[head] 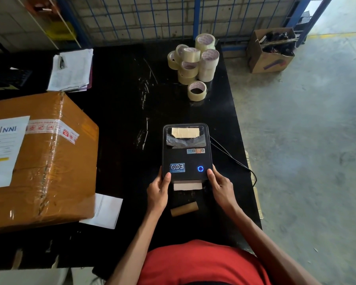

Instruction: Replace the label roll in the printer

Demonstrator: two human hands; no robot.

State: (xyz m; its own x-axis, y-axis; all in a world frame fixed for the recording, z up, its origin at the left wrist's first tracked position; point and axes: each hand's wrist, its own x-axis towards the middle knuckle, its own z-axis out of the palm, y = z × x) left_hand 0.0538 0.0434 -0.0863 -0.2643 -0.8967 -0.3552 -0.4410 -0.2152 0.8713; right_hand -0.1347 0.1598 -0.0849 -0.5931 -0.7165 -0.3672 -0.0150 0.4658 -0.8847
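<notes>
**Both hands holding the printer's near corners**

Gripping from either side, the left hand (158, 191) and right hand (219, 185) are clamping the near end of the printer (186, 153), each thumb lying on the lid's top edge and the other fingers wrapping down the sides. Both forearms are reaching forward from the body and angling inward, wrists nearly straight. The printer is sitting lid-down on the black tabletop (121, 120), its ring light (200, 168) glowing blue beside the right thumb. A label strip (187, 186) is sticking out of the front slot between the hands. An empty core (184, 209) is lying on its side just nearer the body, apart from both hands. Tape rolls (193, 62) are standing well beyond the printer; a box (39, 161) is sitting to the left.
</notes>
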